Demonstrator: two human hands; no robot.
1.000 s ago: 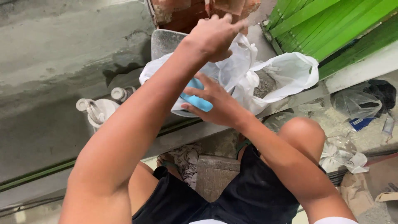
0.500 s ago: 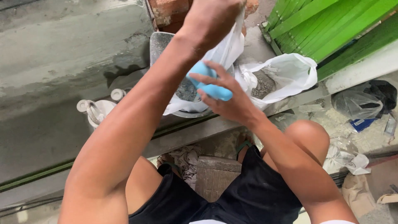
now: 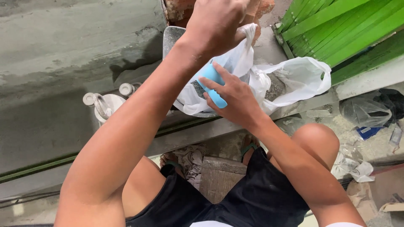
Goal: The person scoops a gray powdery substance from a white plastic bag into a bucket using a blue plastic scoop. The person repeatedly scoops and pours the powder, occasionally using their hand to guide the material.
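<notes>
My left hand (image 3: 215, 26) is raised at the top of the view and grips the gathered edge of a white plastic bag (image 3: 296, 75). The bag sags open to the right, with grey gritty material (image 3: 275, 89) inside. My right hand (image 3: 236, 100) presses against the bag's front and holds a light blue, rounded plastic object (image 3: 211, 80), mostly hidden by the fingers. The bag rests in a grey metal pan (image 3: 173, 37) on a concrete ledge.
Red bricks (image 3: 179, 9) stand behind the pan and green slats (image 3: 336, 29) lean at the top right. A white plastic fitting (image 3: 105, 107) sits on the ledge at the left. A wooden block (image 3: 221, 176) lies between my feet. Crumpled plastic bags and litter (image 3: 366, 110) lie at the right.
My left hand has pulled the bag's edge higher, bunching the bag. My right hand with the blue object has moved up and right against the bag.
</notes>
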